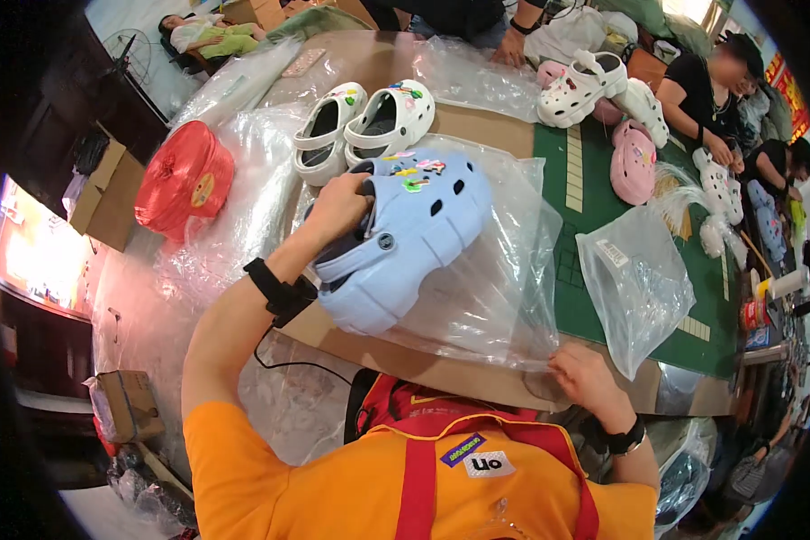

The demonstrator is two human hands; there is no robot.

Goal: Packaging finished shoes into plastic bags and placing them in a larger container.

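the left hand (342,207), at the middle of the frame, is curled closed around the heel end of a light blue clog (450,202), its fingers partly hidden in the opening; the clog, tilted and with colourful charms on its toe, is at the centre of the frame, over a clear plastic bag (504,301) spread on the bench (490,132). whether a second blue clog is pressed against it, i cannot tell. the right hand (581,373), lower right of centre, is nearly closed, thumb and fingers pinching the near edge of that bag. just beyond the blue clog, at upper centre, a pair of white clogs (391,120) with charms stands side by side. a red roll of twine (184,180) sits at upper left, among clear plastic film (256,171). to the right, another clear bag (637,292) lies partly over a green mat (562,270), with a pink clog (634,166) above it and a white clog (562,97) with a raised strap nearer the top edge. a co-worker (706,99) at upper right has both hands at another white clog (718,187).
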